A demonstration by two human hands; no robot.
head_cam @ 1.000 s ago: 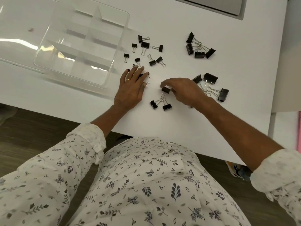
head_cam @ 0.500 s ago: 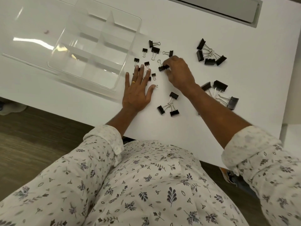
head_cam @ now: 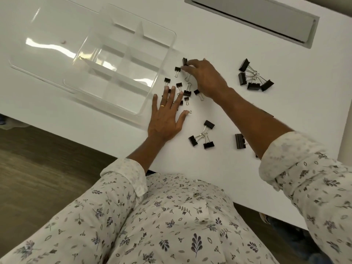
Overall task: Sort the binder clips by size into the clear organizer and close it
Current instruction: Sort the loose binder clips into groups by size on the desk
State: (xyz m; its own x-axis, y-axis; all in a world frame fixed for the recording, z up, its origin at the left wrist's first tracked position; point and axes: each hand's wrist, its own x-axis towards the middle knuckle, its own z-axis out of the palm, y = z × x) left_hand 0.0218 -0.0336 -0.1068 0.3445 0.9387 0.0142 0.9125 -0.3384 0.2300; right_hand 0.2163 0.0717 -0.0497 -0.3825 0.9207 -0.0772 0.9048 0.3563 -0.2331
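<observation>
The clear organizer lies open on the white table, its divided compartments holding nothing and its lid folded out to the left. Small black binder clips are scattered just right of it. My left hand rests flat with fingers spread over the nearest small ones. My right hand reaches over the cluster, its fingertips closed on a black clip at the far end. Three medium clips lie linked near the front. Large clips sit in a pile at the right.
One more large clip lies partly under my right forearm. A grey cable flap is set into the table at the back. The table's front edge runs diagonally just below the organizer, with wood floor beyond it.
My right hand has left the medium clips near the front and travelled up and left to the far end of the small clips. My left hand has stayed flat in place.
</observation>
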